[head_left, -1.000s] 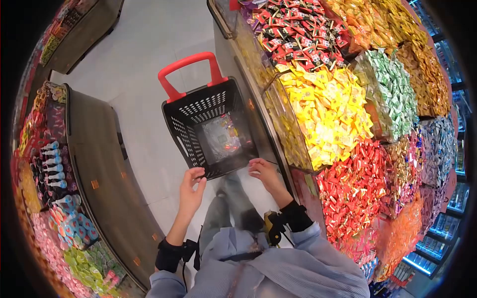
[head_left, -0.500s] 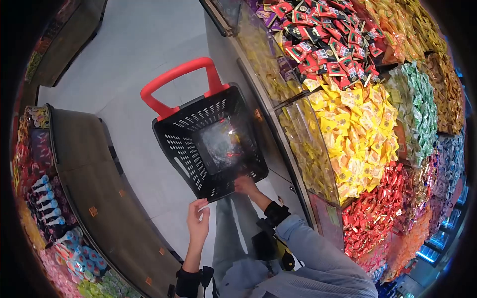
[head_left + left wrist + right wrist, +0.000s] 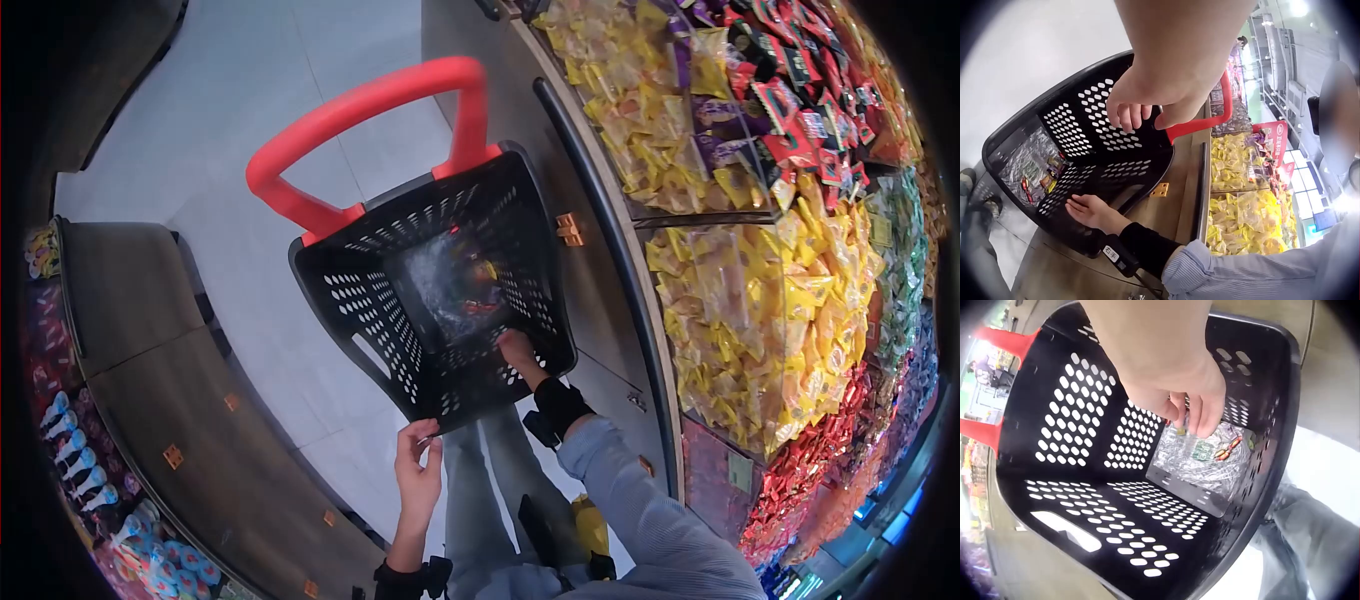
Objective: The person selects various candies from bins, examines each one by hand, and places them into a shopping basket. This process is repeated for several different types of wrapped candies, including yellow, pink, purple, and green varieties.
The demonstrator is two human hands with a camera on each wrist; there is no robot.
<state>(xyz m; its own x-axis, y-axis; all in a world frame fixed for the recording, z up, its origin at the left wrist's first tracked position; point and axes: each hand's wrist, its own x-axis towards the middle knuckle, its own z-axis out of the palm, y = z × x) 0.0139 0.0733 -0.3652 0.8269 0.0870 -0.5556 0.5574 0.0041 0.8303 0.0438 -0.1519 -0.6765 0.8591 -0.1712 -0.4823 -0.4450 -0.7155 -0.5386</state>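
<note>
A black perforated basket (image 3: 365, 325) with a red handle (image 3: 350, 110) stands tilted on the floor; clear packaging and small colourful wrapped pieces (image 3: 1230, 450) lie at its bottom. My left hand (image 3: 418, 480) holds the rim's near-left corner, thumb and index finger at the edge; in the left wrist view my left hand (image 3: 1160, 94) hides that contact. My right hand (image 3: 520, 355) is inside the basket near its near-right side. In the right wrist view my right hand (image 3: 1175, 381) hangs above the pieces with bent, relaxed fingers; no held item is clearly visible.
At the right, bins of yellow-wrapped sweets (image 3: 770, 320) and red-and-black ones (image 3: 800, 100) stand on a brown counter (image 3: 590, 290) close beside the basket. Another curved counter (image 3: 210, 400) runs along the left. Pale floor (image 3: 250, 180) lies between them.
The basket appears larger and nearer. My right hand has moved from outside the near rim into the basket. My left hand has stayed at the same corner.
</note>
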